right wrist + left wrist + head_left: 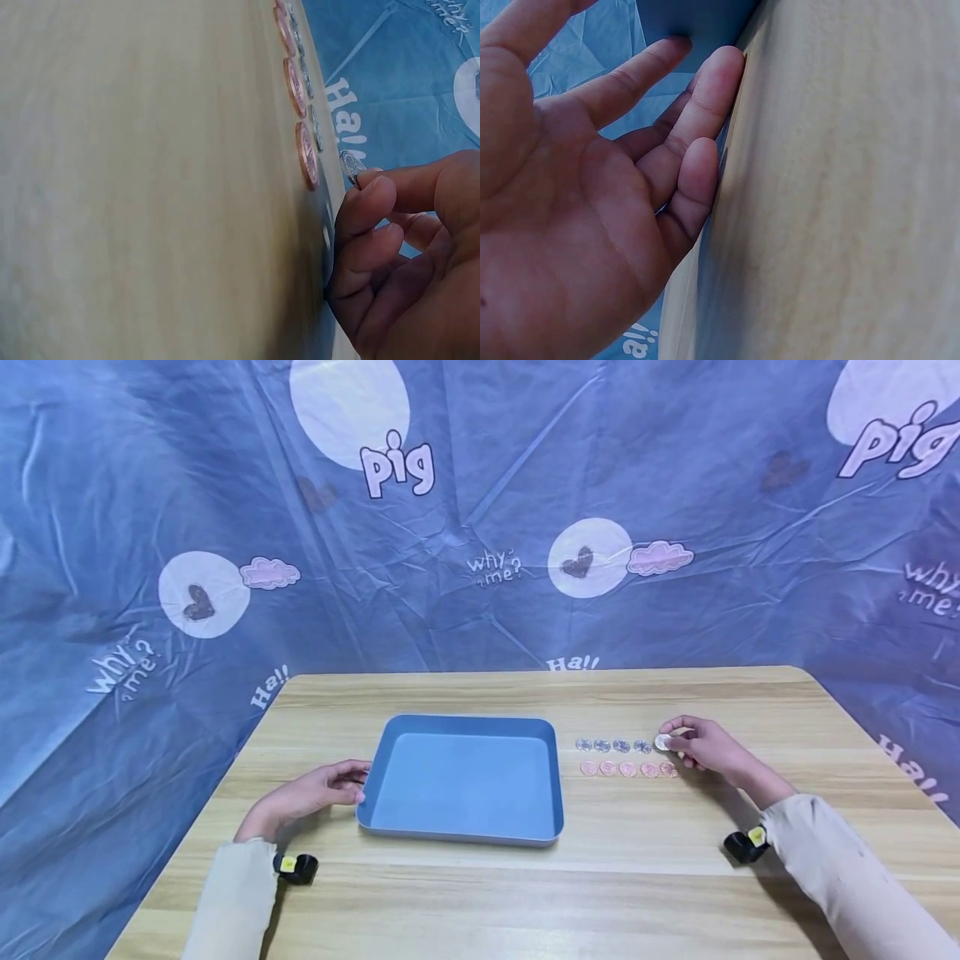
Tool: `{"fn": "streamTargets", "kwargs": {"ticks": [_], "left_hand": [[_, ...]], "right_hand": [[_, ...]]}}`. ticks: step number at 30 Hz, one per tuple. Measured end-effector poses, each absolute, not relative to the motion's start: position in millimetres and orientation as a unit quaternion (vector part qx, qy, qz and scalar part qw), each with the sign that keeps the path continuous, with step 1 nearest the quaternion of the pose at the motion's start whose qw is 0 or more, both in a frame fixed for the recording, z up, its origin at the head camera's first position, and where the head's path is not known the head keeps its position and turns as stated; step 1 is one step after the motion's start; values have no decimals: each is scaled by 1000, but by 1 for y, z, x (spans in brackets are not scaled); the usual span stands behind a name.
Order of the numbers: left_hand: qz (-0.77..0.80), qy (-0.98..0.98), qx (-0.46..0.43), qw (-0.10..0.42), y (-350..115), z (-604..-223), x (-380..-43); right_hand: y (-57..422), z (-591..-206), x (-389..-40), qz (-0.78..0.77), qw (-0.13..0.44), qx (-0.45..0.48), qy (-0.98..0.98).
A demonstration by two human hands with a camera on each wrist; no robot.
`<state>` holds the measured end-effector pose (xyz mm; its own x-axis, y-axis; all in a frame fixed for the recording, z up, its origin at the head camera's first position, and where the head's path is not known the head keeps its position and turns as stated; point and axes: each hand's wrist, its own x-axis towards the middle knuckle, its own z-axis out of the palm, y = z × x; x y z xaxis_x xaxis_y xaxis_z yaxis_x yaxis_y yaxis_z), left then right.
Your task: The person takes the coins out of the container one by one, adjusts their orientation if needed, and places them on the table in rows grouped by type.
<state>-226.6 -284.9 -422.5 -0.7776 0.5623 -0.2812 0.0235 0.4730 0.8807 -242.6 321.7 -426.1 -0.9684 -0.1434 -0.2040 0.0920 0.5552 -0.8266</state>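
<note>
My right hand (705,747) pinches a silver coin (662,742) between thumb and finger, at the right end of a row of silver coins (622,746). The held coin (351,166) is tilted up in the right wrist view. A row of copper-coloured coins (627,769) lies just in front of the silver ones. At the left side of a blue rectangular tray (461,837), my left hand (318,791) rests with its fingers and thumb against the wall. The left wrist view shows the relaxed hand (592,195) beside the tray, its lower fingers near the tabletop.
The tray stands on a light wooden table (480,902), left of the coin rows. A blue printed cloth (480,627) hangs behind the table and along its sides. Black wrist cameras sit on both sleeves, close to the tabletop.
</note>
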Motion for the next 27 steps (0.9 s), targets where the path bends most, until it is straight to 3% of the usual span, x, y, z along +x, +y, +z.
{"fn": "streamTargets", "kwargs": {"ticks": [27], "left_hand": [[492,803,197,273,-283,-425,-226]], "right_hand": [[315,-425,-245,-386,134,-36,912]]}}
